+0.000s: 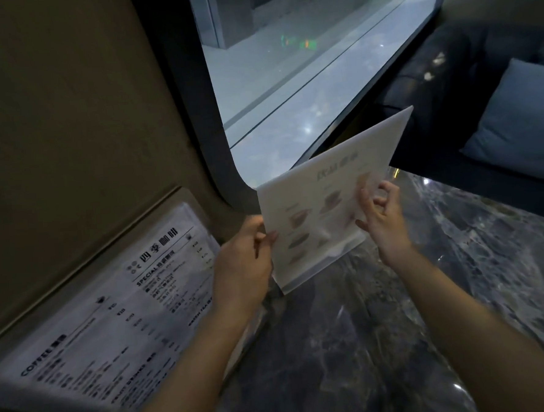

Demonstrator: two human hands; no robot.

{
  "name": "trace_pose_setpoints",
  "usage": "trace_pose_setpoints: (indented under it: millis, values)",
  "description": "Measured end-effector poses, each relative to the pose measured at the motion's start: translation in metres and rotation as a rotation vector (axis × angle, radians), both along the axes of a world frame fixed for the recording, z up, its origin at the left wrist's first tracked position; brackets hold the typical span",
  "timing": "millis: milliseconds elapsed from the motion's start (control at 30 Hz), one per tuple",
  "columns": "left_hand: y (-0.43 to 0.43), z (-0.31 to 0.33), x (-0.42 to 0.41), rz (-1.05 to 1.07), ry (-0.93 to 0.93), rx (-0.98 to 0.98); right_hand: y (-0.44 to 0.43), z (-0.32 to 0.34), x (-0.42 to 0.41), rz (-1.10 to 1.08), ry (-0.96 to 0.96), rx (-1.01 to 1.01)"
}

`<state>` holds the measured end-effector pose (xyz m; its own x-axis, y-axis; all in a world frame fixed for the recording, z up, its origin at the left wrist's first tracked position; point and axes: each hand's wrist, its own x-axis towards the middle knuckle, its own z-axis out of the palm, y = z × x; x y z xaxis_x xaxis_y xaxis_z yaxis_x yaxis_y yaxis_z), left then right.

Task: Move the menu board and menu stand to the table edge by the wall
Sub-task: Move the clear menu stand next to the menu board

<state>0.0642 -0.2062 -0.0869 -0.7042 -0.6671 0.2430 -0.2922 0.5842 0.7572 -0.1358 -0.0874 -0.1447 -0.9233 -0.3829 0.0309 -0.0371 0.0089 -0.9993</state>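
A white upright menu stand (327,199) with pictures of drinks stands tilted on the dark marble table (352,344), close to the window corner. My left hand (242,265) pinches its left edge between thumb and fingers. My right hand (381,215) hovers at its right side with fingers spread and curled, touching or nearly touching the sheet. A large flat menu board (111,314) with black print, "COFFEE" and "SPECIAL" among the words, leans against the wall on the left, along the table edge.
A beige padded wall (68,122) fills the left. A big window (303,60) with a dark rounded frame lies ahead. Across the table is a dark sofa with a blue cushion (520,127).
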Motion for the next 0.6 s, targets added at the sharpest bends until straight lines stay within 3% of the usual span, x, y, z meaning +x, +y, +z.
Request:
trace_pose_setpoints:
  millis: [233,600]
  values:
    - [-0.006,0.033,0.011,0.014,0.189,-0.071,-0.024,0.006,0.002,0.029,-0.053,-0.014]
    - [-0.003,0.034,0.023,0.054,0.161,-0.202,-0.063,0.011,-0.004,0.222,-0.175,-0.079]
